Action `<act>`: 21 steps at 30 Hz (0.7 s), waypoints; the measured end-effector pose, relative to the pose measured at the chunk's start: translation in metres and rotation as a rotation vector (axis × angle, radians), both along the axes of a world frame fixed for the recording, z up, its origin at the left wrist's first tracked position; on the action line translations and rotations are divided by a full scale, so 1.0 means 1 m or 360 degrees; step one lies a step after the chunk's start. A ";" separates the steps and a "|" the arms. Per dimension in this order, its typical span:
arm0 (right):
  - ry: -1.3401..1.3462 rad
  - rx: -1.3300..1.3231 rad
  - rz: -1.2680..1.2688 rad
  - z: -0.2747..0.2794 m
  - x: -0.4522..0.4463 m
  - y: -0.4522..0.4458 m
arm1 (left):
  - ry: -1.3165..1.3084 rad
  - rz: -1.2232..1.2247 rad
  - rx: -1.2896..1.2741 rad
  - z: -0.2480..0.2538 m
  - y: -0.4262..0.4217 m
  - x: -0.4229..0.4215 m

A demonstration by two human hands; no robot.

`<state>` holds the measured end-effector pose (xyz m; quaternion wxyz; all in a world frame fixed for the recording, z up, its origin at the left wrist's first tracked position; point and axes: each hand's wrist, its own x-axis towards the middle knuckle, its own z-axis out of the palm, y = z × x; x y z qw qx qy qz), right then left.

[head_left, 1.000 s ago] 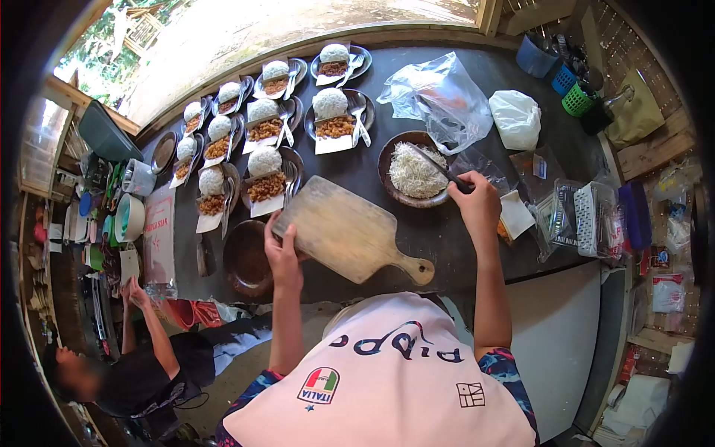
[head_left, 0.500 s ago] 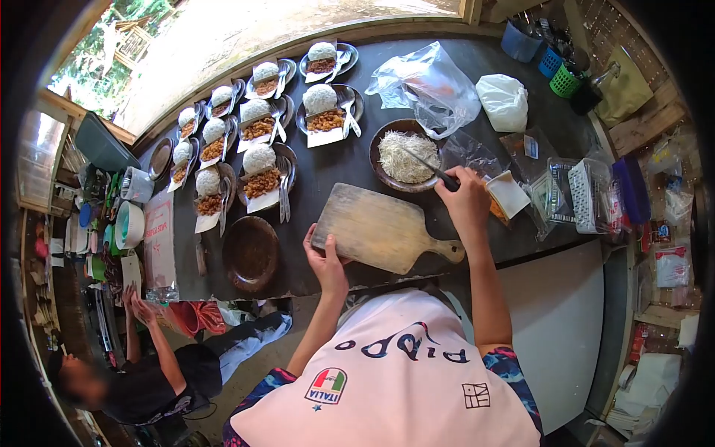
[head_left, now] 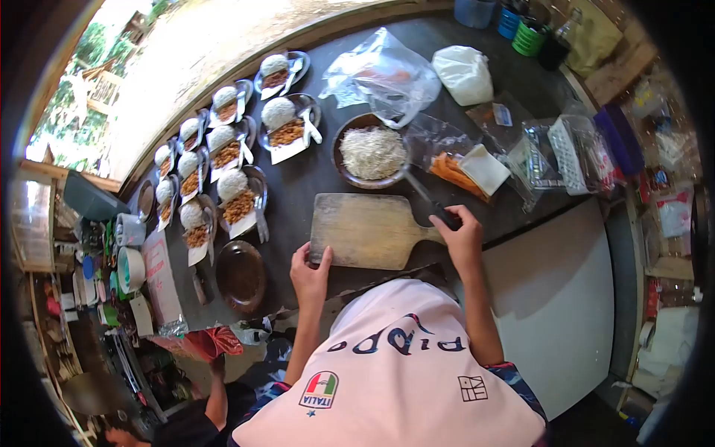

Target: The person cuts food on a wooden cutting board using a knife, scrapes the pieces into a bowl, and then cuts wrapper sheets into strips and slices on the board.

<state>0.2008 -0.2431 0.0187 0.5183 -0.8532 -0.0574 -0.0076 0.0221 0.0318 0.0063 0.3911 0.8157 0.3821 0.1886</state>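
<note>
My left hand (head_left: 309,277) grips the lower left corner of a wooden cutting board (head_left: 361,231), thumb on top. The board lies near the table's front edge, its handle pointing right. In my right hand (head_left: 463,232) is a knife by its black handle (head_left: 447,217). The knife's blade (head_left: 418,184) points up and left, from beside the board's handle toward the rim of a brown bowl. White shreds (head_left: 371,153) fill that bowl (head_left: 339,165). Right of it lie a clear bag with orange food (head_left: 458,177) and a white paper piece (head_left: 484,168).
Several plates of rice (head_left: 278,113), brown food and cutlery stand at the left. An empty brown plate (head_left: 240,277) sits nearer. Plastic bags (head_left: 383,74), a white bundle (head_left: 462,74) and clear containers (head_left: 570,153) occupy the back and right. A co-worker's arm (head_left: 217,398) is below left.
My right hand has drawn the knife back from the white shreds toward the board's handle. The board now lies straighter. The co-worker has moved lower, and the whole view has shifted.
</note>
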 end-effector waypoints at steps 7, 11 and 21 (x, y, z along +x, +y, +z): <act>-0.0125 0.0057 -0.0363 -0.011 0.014 -0.031 | 0.0174 -0.0164 0.0423 0.026 -0.004 0.016; -0.0167 -0.0091 -0.0561 -0.005 0.040 -0.058 | 0.0076 -0.0205 0.0296 0.030 -0.008 0.034; -0.0098 -0.0215 -0.0353 -0.002 0.069 -0.073 | -0.0131 -0.0419 0.0215 0.030 -0.019 0.051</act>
